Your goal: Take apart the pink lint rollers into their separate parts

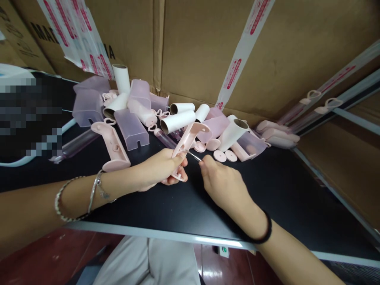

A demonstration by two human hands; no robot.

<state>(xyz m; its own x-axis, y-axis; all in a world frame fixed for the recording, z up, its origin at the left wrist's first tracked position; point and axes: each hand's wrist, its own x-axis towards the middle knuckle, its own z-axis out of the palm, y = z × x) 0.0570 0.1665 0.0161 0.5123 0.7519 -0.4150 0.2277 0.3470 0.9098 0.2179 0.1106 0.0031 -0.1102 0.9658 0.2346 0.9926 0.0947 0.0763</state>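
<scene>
A pale pink plastic bracket (190, 136) is held upright, slightly tilted, in my left hand (166, 168), whose fingers and thumb wrap its lower part. My right hand (222, 180) is closed round a thin metal tool (194, 156); its shaft points left and its tip meets the bracket near my left thumb. The tool's handle is hidden in the fist. Another pink bracket (113, 146) lies on the black table just behind my left forearm. Two small pink discs (220, 156) lie behind my right hand.
Behind the hands are piled translucent purple covers (132, 128), white cardboard tubes (178, 121) and pink rollers. More pink rollers (279, 134) lie at the right. Cardboard boxes (192, 51) stand along the back. The black table (178, 209) has a metal front edge.
</scene>
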